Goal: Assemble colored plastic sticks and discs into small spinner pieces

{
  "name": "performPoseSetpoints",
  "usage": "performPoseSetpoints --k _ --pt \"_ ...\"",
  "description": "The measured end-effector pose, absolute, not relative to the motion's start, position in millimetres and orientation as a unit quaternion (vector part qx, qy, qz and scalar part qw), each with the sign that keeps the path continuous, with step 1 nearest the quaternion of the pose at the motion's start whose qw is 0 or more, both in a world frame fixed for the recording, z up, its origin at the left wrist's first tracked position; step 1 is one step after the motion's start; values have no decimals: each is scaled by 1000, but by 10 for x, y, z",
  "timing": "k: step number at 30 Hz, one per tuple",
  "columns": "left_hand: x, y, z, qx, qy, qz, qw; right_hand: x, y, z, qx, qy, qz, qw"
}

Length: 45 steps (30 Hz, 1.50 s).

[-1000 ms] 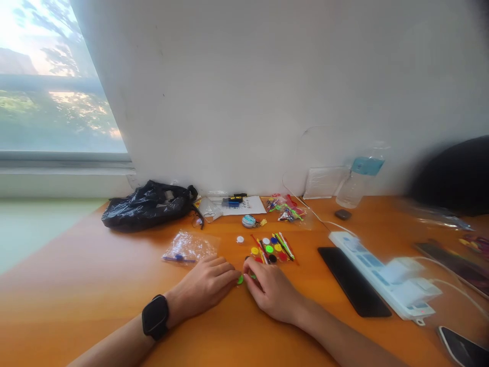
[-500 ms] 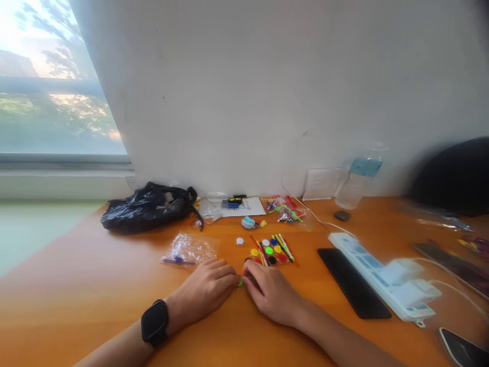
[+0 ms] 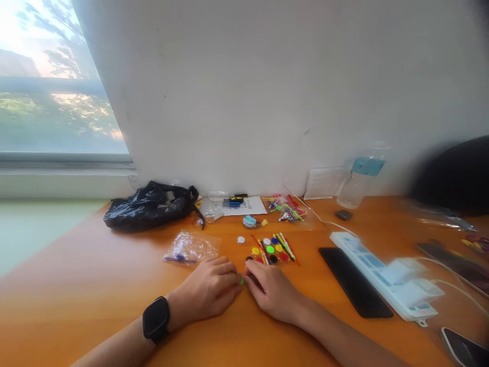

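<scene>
A small round green disc (image 3: pixel 242 281) shows between the fingertips of both hands, low over the wooden table (image 3: pixel 114 285). My left hand (image 3: pixel 212 285), with a black watch (image 3: pixel 156 319) on its wrist, is closed in a pinch at the disc's left side. Facing it, my right hand (image 3: pixel 273 290) has bent fingers, the tips closed at the disc's right edge. Most of the disc is covered by fingers. Just beyond lie several coloured discs, among them a yellow disc (image 3: pixel 255 251) and a bright green disc (image 3: pixel 270 249), beside thin coloured sticks (image 3: pixel 286 245). A white disc (image 3: pixel 240 240) lies apart.
Left of the discs lies a clear plastic bag (image 3: pixel 191 248); a black plastic bag (image 3: pixel 148 206) is behind it. Paper (image 3: pixel 252 206) and a bag of coloured pieces (image 3: pixel 290 211) lie near the wall. A black phone (image 3: pixel 355 283), power strip (image 3: pixel 382 275) and bottle (image 3: pixel 357 186) stand right.
Both hands stay together at the green disc, with slightly less of it showing now. The whole view has shifted slightly; nothing else has visibly moved.
</scene>
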<state>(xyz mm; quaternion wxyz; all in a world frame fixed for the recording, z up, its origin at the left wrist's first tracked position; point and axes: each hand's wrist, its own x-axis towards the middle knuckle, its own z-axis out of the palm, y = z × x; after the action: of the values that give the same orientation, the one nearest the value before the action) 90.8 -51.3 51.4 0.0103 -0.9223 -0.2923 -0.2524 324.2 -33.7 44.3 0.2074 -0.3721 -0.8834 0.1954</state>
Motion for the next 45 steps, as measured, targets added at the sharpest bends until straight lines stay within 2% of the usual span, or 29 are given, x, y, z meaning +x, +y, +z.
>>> performPoseSetpoints --k 12,19,22,28,32,35,39,45 --pt "1025 -602 457 -904 -352 -239 46 3196 -391 316 -392 -883 130 224" --pt "1039 -602 424 -893 -354 -278 21 3290 -503 335 -389 -861 138 295" --pt "1022 -590 426 -892 -351 -283 11 3350 -491 345 -416 -830 184 324" --pt "939 -585 505 -881 -353 -316 3 3434 -366 373 -414 -769 360 328" --pt "775 -493 561 -826 -419 -375 27 3475 -310 407 -409 -710 468 331" --pt "611 -361 558 -801 -477 -359 38 3496 -307 408 -414 -685 519 301" --pt "483 -224 508 -761 -547 -346 48 3508 -348 447 -414 -719 489 269" --pt "516 -221 468 -753 -555 -349 63 3476 -420 573 -404 -793 390 234"
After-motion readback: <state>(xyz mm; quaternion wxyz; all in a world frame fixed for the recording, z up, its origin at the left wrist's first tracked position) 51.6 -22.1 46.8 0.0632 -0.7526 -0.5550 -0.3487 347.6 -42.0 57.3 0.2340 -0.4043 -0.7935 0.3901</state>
